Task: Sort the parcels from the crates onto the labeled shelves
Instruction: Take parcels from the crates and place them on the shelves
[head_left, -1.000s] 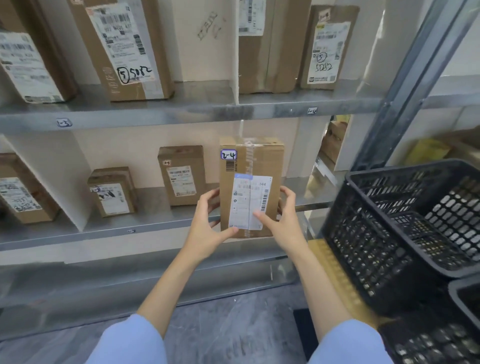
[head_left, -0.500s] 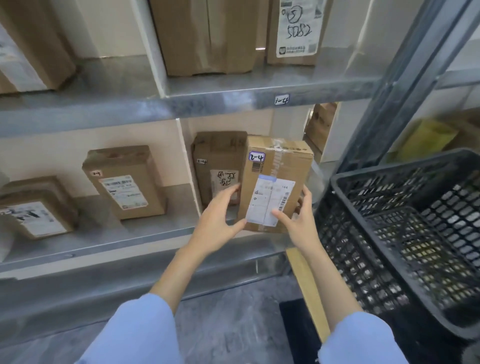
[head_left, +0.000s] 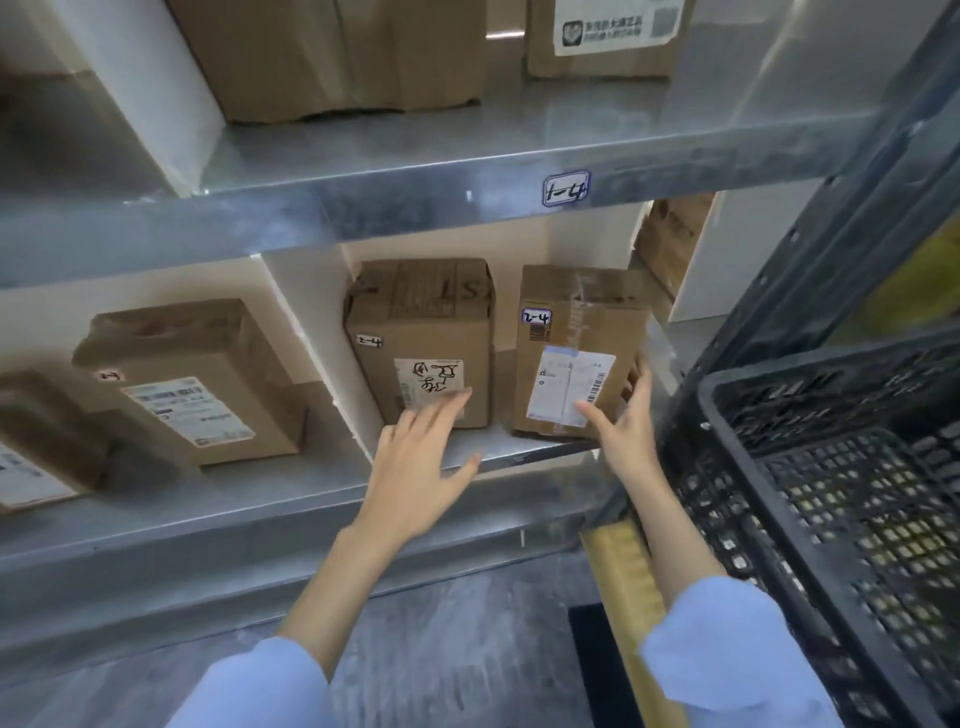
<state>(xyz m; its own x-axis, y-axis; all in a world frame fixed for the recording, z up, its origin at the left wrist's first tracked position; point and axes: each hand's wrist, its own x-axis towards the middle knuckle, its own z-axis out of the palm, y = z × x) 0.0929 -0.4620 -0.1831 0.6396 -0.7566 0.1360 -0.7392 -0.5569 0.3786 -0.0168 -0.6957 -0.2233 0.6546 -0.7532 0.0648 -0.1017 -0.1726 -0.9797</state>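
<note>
Brown corrugated-cardboard parcel with a white shipping label and a handwritten "2-4" tag (head_left: 571, 353) — stands upright at centre right of the frame on the galvanised sheet-metal shelf (head_left: 291, 499), in the bay right of the white divider panel (head_left: 317, 343), just beside a squatter taped cardboard box also tagged "2-4" (head_left: 423, 343); placement judged all but done. Right hand (head_left: 626, 428) — fingers spread along the parcel's lower right edge, thumb against its front, steadying more than grasping. Left hand (head_left: 421, 462) — open, fingers splayed, holding nothing, hovering before the squat box; whether the fingertips touch it cannot be told. Upper shelf edge carries a small "1-4" sticker (head_left: 566, 188), so the tier below is taken for row 2, matching the tag. Further cardboard boxes at left, one long box lying tilted (head_left: 192, 379), already shelved. Black perforated plastic crate (head_left: 810, 467), lower right — rigid lattice walls; contents not visible, so the remaining count cannot be judged. Surfaces: dull scuffed metal, matte creased cardboard, glossy tape
</note>
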